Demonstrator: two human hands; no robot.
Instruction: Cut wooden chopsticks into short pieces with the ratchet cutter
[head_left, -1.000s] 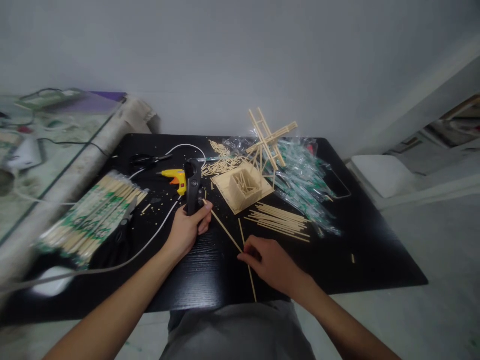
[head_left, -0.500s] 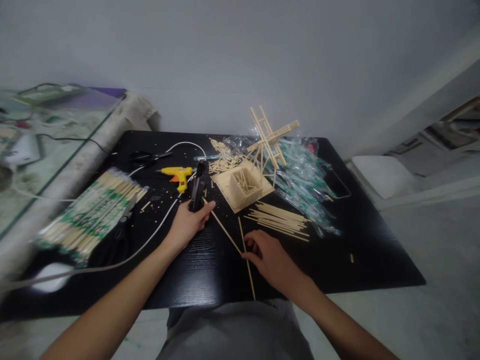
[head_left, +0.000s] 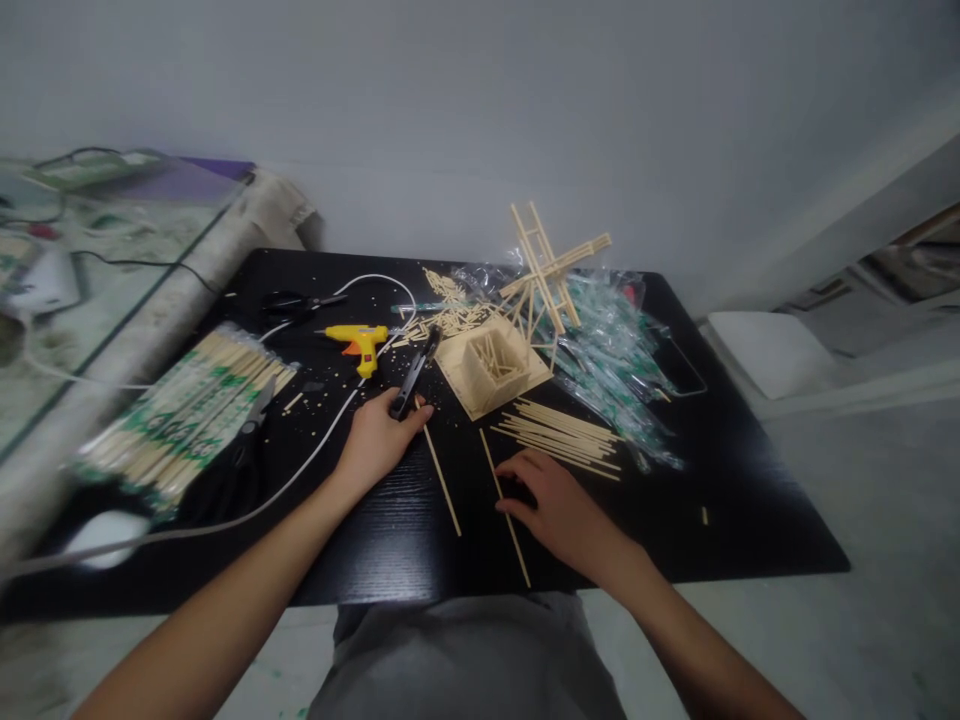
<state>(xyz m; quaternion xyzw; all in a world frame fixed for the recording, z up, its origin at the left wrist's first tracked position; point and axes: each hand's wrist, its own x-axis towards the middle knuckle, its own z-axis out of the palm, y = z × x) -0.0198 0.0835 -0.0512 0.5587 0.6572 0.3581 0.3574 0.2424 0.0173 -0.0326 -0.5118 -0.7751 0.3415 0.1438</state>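
My left hand (head_left: 381, 440) rests on the black table (head_left: 735, 480), its fingers closed round the handle end of a black cutter (head_left: 415, 374) that lies flat and points toward the wooden box. My right hand (head_left: 551, 500) lies low on the table with fingers curled, its fingertips on a long bamboo stick (head_left: 504, 505). A second loose stick (head_left: 441, 468) lies between the two hands, touching neither. Just beyond the cutter stands a small open box of sticks (head_left: 491, 365) on a square base, with a stick frame (head_left: 544, 265) rising behind it.
A yellow glue gun (head_left: 361, 341) with its white cable (head_left: 315, 440) lies left of the cutter. A pack of wrapped chopsticks (head_left: 187, 415), pliers (head_left: 251, 430) and scissors (head_left: 296, 301) sit at left. Bare sticks (head_left: 559, 435) and empty wrappers (head_left: 611, 360) lie at right.
My left hand has laid the cutter down from upright to flat on the table. The stick that ran from the cutter to my right hand now lies free, and my right hand has shifted right.
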